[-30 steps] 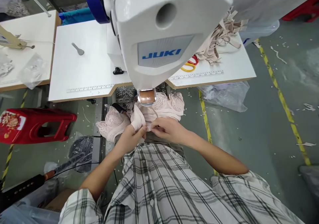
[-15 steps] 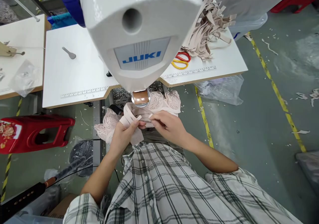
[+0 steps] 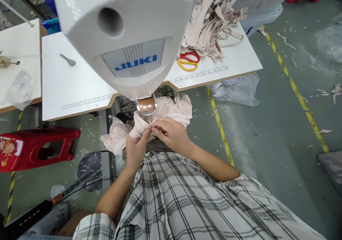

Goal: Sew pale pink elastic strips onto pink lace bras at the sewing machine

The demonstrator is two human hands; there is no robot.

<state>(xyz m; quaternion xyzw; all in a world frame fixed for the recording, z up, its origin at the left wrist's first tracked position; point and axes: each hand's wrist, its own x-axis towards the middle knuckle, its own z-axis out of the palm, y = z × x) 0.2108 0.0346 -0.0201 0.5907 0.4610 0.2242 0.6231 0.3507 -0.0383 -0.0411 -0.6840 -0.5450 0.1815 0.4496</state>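
A pale pink lace bra (image 3: 117, 135) lies below the head of the JUKI sewing machine (image 3: 120, 15), one cup to each side. My left hand (image 3: 135, 148) is closed around a folded part of its smooth band, with the thumb on top. The fingertips of my right hand (image 3: 172, 136) pinch the fabric right beside the left thumb, and the two hands touch or nearly touch there. What exactly lies between the right fingertips is too small to make out. Just above the fabric is the machine's brown, metal-framed part (image 3: 146, 105).
On the white table (image 3: 72, 90) are scissors (image 3: 188, 61) with red and yellow handles, a heap of beige straps (image 3: 208, 30) and a small grey tool (image 3: 67, 60). A red stool (image 3: 40, 147) stands at the left. Plastic bags (image 3: 235, 90) hang below the right table edge.
My right hand has moved left, bringing its fingertips against my left thumb. The fabric end that hung below the left hand is now hidden. The view has shifted slightly.
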